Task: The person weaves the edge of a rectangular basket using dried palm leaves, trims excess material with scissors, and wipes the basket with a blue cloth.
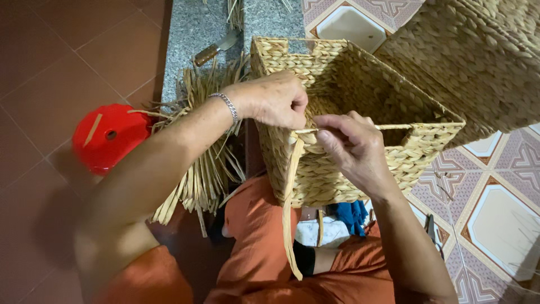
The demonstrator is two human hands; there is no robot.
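A square woven straw basket [360,84] rests on my lap, open side facing up and away. My left hand [275,101], with a metal bracelet on the wrist, pinches the near rim of the basket. My right hand [351,143] grips the same rim just beside it, fingers curled over the edge. A long flat straw strand [289,208] hangs down from the rim between my hands, over my orange trousers [259,247].
A bundle of loose straw [202,163] lies at my left knee. A red plastic stool [109,135] stands on the brown floor tiles. A knife [216,49] lies on the grey stone ledge. Another woven basket [484,56] fills the upper right, over patterned tiles.
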